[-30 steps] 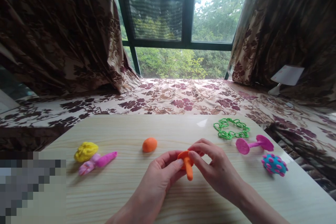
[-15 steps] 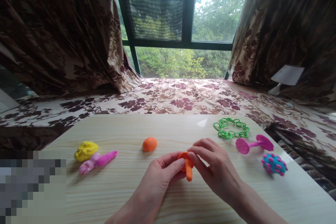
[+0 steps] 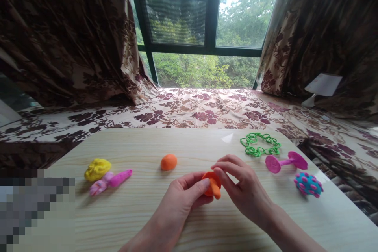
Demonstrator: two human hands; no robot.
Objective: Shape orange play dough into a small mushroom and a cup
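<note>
Between my two hands is a piece of orange modelling clay [image 3: 216, 192], a round cap shape with a short rod sticking out toward me. My left hand [image 3: 189, 195] pinches its left side, thumb on the near face and fingers behind. The fingertips of my right hand [image 3: 240, 183] close on its upper right rim. Just beyond my left hand, an orange clay ball [image 3: 169, 162] rests on the wooden table [image 3: 124, 212]. The far side of the held piece is hidden by my fingers.
At the left lie a ruffled yellow clay lump [image 3: 97, 169] and a pink cone-shaped piece [image 3: 120, 178]. To the right are a green clay ring chain [image 3: 256, 152], a pink dumbbell shape [image 3: 286, 162] and a blue lump with pink dots [image 3: 308, 184]. A white lamp [image 3: 323, 84] stands behind.
The orange clay piece has turned in my hands, its rod swinging from straight toward me to the lower right. My right fingers have shifted slightly along its rim.
</note>
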